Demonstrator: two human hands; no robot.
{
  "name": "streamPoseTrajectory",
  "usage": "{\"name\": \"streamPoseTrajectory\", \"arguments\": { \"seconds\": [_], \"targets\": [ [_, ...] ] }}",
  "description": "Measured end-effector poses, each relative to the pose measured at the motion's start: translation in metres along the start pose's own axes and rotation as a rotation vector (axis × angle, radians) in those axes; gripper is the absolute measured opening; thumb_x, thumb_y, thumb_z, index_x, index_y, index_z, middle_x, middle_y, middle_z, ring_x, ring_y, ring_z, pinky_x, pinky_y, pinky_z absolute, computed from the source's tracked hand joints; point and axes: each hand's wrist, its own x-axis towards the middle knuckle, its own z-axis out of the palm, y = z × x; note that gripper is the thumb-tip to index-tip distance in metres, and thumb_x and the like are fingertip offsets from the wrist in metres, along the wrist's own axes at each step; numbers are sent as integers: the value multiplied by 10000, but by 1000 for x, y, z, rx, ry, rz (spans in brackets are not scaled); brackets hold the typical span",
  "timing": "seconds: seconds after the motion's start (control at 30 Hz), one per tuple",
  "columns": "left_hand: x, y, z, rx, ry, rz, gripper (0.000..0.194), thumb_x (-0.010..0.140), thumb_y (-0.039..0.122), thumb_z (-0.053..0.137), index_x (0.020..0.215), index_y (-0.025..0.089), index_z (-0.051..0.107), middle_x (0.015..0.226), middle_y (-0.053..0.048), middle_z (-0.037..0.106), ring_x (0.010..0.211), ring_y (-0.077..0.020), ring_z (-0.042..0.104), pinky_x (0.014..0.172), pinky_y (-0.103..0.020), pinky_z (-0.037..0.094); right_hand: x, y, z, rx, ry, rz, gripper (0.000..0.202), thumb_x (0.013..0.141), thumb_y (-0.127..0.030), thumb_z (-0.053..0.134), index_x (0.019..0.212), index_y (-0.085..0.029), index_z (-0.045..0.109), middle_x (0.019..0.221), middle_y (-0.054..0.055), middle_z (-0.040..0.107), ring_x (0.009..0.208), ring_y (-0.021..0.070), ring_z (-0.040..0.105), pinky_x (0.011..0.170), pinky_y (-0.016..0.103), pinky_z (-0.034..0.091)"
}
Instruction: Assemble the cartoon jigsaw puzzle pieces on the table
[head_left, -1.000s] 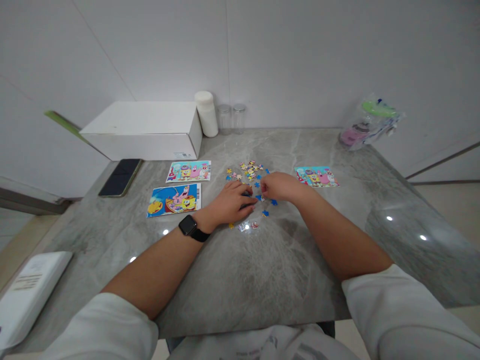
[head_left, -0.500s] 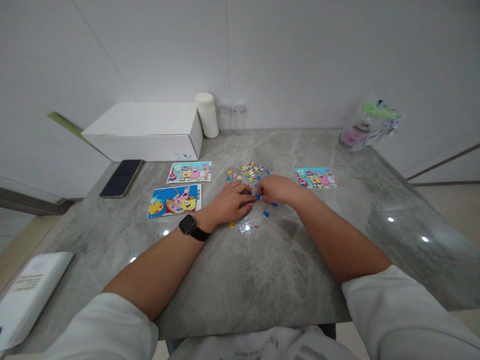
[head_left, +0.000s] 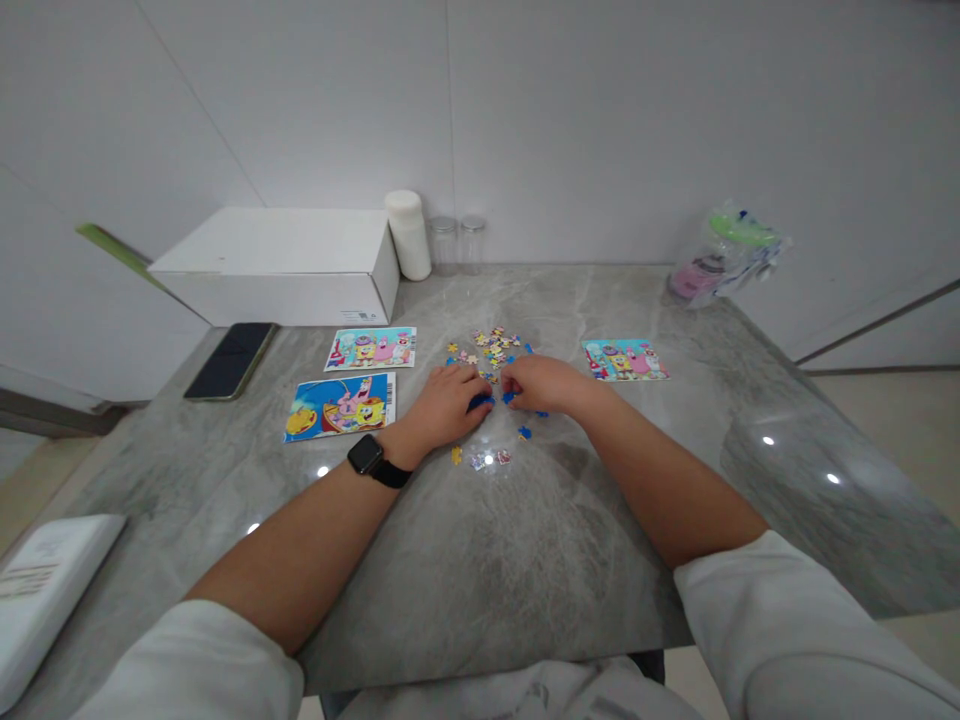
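My left hand (head_left: 452,405), a black watch on its wrist, rests on the table with fingers bent around a blue puzzle piece (head_left: 481,402). Just to its right, my right hand (head_left: 546,384) pinches another blue puzzle piece (head_left: 508,397) at its fingertips. Behind both hands lies a heap of mixed puzzle pieces (head_left: 496,345). Nearer to me are a loose blue piece (head_left: 525,433), a yellow piece (head_left: 456,455) and a few pale and reddish pieces (head_left: 503,457). My right hand partly covers more blue pieces beneath it.
Two cartoon picture cards (head_left: 370,348) (head_left: 341,405) lie left, another card (head_left: 625,360) right. Farther left are a phone (head_left: 231,360) and a white box (head_left: 274,270). A white bottle (head_left: 409,236), two clear jars (head_left: 457,245) and a bagged container (head_left: 720,258) stand by the wall.
My hands have drawn slightly apart, so blue pieces show between the fingers of each. The whole view has shifted a little, with things sitting farther left.
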Motion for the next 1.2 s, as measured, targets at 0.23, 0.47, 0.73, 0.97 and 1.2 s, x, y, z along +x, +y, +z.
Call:
{"name": "streamPoseTrajectory", "arguments": {
  "seconds": [0.23,0.47,0.73,0.97,1.2],
  "targets": [
    [1,0,-4,-5,-16,-24,187,955,340,657,1078,226,739,1082,-92,699,1063,-290,641,942,-470,493,2,-4,1,0,-15,-6,257,900,-278,731,1147,-214,761,1138,68,793,1033,222,710,778,262,446],
    [0,1,-4,7,-7,-46,174,924,331,658,1037,219,728,1064,-93,700,1049,-295,645,930,-469,493,-3,-14,-7,18,-34,20,257,913,-280,729,1158,-209,761,1141,71,800,1032,219,716,756,257,441],
    [2,2,-5,-40,59,-109,163,906,320,657,1027,215,689,1067,-98,713,1051,-297,651,935,-460,498,-2,-15,-4,54,-18,18,245,898,-258,747,1137,-212,770,1097,68,802,986,217,712,732,259,427],
    [5,-24,5,-70,389,-373,284,897,186,598,1180,190,630,1109,-120,700,1057,-304,642,961,-467,501,1,-3,-8,178,136,15,174,928,-233,727,1092,-189,764,1029,62,803,887,187,700,734,261,431],
    [5,-35,13,-102,456,-398,448,869,132,577,1313,187,584,1185,-126,684,1109,-310,629,1013,-490,487,11,-1,-2,133,469,70,198,996,-228,625,1132,-194,766,1111,92,776,1010,221,683,871,302,463]
  ]
}}
